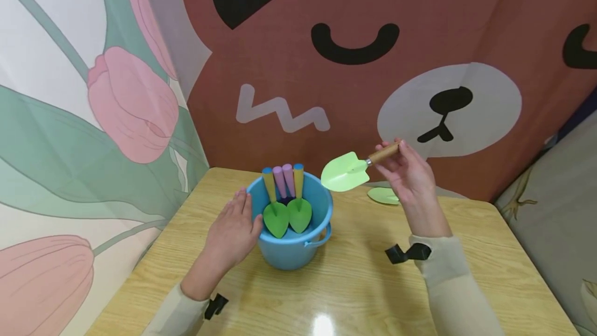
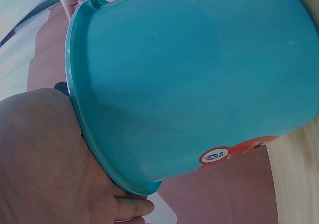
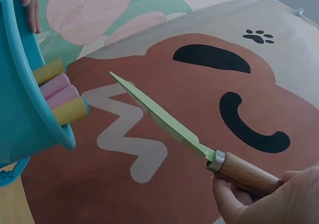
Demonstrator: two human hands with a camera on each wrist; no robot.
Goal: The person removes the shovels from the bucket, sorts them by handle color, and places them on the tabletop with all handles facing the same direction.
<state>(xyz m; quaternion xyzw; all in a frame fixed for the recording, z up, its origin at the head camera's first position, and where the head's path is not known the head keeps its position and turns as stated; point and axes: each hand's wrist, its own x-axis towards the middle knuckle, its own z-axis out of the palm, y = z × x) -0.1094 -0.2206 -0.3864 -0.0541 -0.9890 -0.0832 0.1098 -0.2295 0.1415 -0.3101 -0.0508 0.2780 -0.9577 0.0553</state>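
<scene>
My right hand (image 1: 414, 183) holds a small garden trowel (image 1: 344, 172) by its wooden handle, pinched between thumb and fingers. Its pale green blade points left, raised near the right rim of a blue bucket (image 1: 288, 254). Against the bucket's left rim rests my left hand (image 1: 230, 235), its fingers straight; in the left wrist view the palm lies along the rim. Inside the bucket, two small trowels with darker green blades (image 1: 276, 220) and yellow, blue-tipped handles (image 1: 298, 180) lean against the far wall. Two pink handles (image 1: 280, 180) stand between them, their lower ends hidden.
Another pale green blade (image 1: 383, 195) lies on the wooden table (image 1: 354, 284) behind my right hand, partly covered by it. The bucket's handle (image 1: 322, 240) hangs down at its right side. A printed bear curtain (image 1: 354, 97) stands along the table's far edge, a flowered one at left.
</scene>
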